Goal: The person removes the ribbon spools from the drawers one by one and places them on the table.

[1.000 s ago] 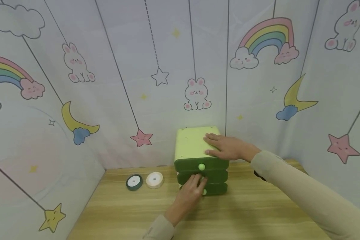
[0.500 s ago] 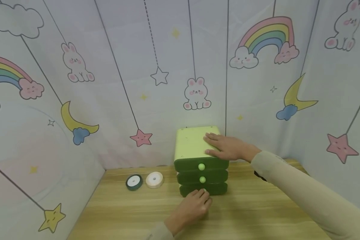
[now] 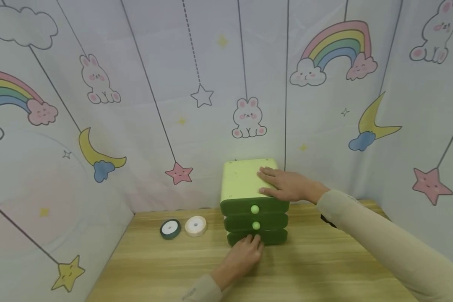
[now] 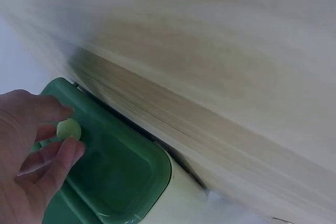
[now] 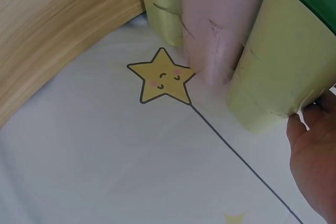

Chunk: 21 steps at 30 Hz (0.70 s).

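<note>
A small chest with a pale green top (image 3: 241, 179) and three dark green drawer fronts stands against the back curtain. My left hand (image 3: 244, 255) is at the bottom drawer (image 3: 276, 237), its fingertips and thumb around the round light green knob (image 4: 69, 129) in the left wrist view. That drawer looks flush with those above. Flat on the chest's top rests my right hand (image 3: 290, 186), fingers spread toward the left. The upper knob (image 3: 254, 209) and middle knob (image 3: 256, 225) are in plain sight.
Left of the chest, a dark green ribbon roll (image 3: 170, 229) and a cream ribbon roll (image 3: 196, 226) lie on the wooden table (image 3: 143, 268). A curtain (image 3: 211, 138) printed with rabbits, stars and rainbows encloses the back and sides.
My left hand has moved down from the middle drawer's knob to the bottom one, uncovering the middle knob. The right hand stays on top of the chest.
</note>
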Available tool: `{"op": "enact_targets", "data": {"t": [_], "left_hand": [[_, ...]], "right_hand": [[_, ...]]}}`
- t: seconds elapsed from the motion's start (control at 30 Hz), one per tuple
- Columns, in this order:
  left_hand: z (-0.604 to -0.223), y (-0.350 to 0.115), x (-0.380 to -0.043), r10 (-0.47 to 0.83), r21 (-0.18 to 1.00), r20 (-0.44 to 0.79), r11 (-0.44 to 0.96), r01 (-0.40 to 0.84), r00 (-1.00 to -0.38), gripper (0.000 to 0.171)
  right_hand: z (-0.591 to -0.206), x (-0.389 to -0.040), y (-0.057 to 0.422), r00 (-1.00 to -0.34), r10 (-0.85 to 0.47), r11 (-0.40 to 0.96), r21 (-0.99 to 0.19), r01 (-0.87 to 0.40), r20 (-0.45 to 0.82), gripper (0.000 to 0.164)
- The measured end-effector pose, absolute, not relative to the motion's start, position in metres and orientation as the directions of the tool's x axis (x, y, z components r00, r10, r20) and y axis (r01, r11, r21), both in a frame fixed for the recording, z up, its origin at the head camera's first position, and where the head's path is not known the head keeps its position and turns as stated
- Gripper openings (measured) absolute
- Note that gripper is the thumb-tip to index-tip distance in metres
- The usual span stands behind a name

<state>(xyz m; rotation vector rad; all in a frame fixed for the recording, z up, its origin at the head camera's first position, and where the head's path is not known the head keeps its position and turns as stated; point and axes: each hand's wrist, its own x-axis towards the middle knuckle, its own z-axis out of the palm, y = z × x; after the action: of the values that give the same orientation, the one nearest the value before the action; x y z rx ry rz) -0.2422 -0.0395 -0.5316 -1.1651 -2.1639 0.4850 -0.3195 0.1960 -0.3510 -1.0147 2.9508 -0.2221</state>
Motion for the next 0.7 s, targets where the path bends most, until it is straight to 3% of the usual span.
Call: {"op": "enact_targets", "data": {"t": [0.33,0.7], "left_hand": [[-0.5396,-0.0362,-0.2505,0.855,-0.634,0.350,0.518,0.575,-0.384,0.026],[-0.5376,-0.0304,-0.2504,0.859,-0.655,0.367,0.511,0.556,-0.357,0.015]], "right_hand": [[-0.3534,-0.3187,0.1956,-0.794,-0.607,0.783,-0.147,-0.605,0.033,0.081],[-0.3514,-0.3171,0.1949,-0.795,-0.605,0.783,-0.155,-0.603,0.036,0.080]]}}
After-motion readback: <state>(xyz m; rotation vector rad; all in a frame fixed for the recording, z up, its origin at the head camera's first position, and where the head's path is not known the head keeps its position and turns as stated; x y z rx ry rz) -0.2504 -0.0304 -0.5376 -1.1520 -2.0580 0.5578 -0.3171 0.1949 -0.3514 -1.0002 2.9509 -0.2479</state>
